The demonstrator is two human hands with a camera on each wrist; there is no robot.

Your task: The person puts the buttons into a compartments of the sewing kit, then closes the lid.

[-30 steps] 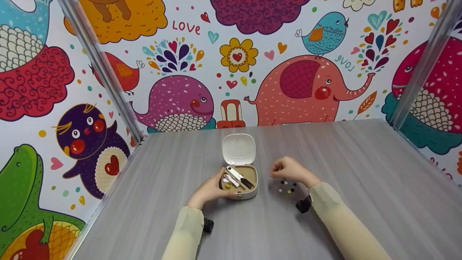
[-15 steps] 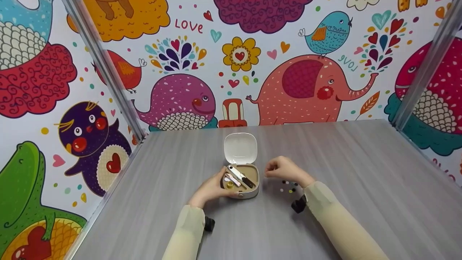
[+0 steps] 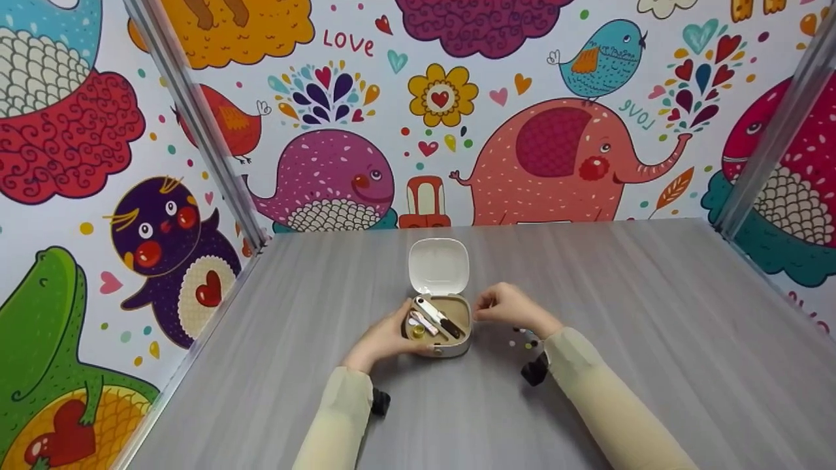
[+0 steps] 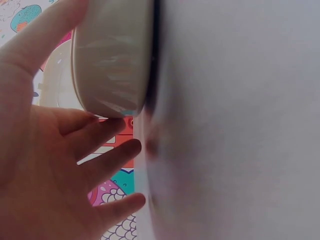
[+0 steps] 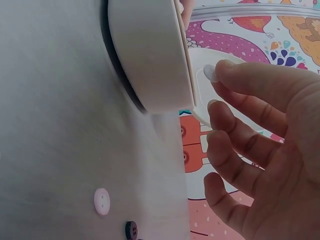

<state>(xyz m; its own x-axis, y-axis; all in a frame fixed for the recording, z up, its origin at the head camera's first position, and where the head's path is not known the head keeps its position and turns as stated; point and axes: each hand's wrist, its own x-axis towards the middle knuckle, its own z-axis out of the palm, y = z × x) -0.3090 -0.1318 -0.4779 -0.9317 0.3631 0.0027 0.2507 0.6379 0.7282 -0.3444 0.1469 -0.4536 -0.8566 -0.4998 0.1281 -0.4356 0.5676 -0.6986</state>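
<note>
A small white sewing box (image 3: 450, 351) stands on the table with its lid (image 3: 439, 266) raised. In its tan tray lie a white-and-black tool (image 3: 437, 316), a smaller pale tool (image 3: 424, 323) and a gold ring-like piece, perhaps a thimble (image 3: 418, 331). My left hand (image 3: 385, 336) holds the box from the left, thumb at the front and index finger toward the back; the other fingers are spread. Beside the box's right wall, my right hand (image 3: 513, 307) pinches a small white button (image 5: 210, 73) between thumb and index finger, its remaining fingers loosely bent.
Several loose buttons lie under the right wrist, among them a pale pink button (image 5: 102, 201) and a dark button (image 5: 131, 230). The grey table (image 3: 313, 287) meets patterned wall panels (image 3: 366, 78) at the back and left. Metal posts (image 3: 196, 124) stand at the corners.
My right hand has moved left with the button, from over by the loose buttons to the box's right edge. The left hand keeps its hold on the box.
</note>
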